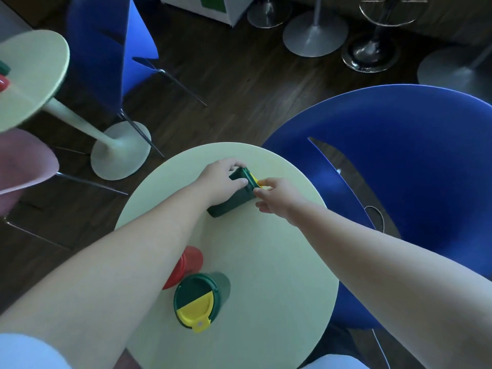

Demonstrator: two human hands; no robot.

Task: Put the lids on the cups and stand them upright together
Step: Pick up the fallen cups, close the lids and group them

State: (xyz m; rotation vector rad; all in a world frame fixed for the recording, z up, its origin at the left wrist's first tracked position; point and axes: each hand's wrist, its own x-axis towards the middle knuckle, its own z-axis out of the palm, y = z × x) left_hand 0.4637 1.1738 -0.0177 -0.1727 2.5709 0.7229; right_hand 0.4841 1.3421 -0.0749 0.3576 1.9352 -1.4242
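Note:
A dark green cup (pixel 231 203) lies tilted on the round pale table (pixel 279 262), its base on the tabletop and its mouth raised toward the far edge. My left hand (pixel 221 179) grips it near the rim. My right hand (pixel 277 197) pinches the yellow flap of the green lid (pixel 251 178) that sits at the cup's mouth. Nearer to me a second green cup (pixel 202 299) stands upright with its green and yellow lid on. Beside it a red cup (pixel 186 267) stands, partly hidden by my left forearm.
A large blue chair (pixel 399 169) stands close to the table's right side. Another blue chair (pixel 106 49) and a second round table (pixel 29 75) are at the far left. Metal stool bases (pixel 315 35) stand on the dark wooden floor behind.

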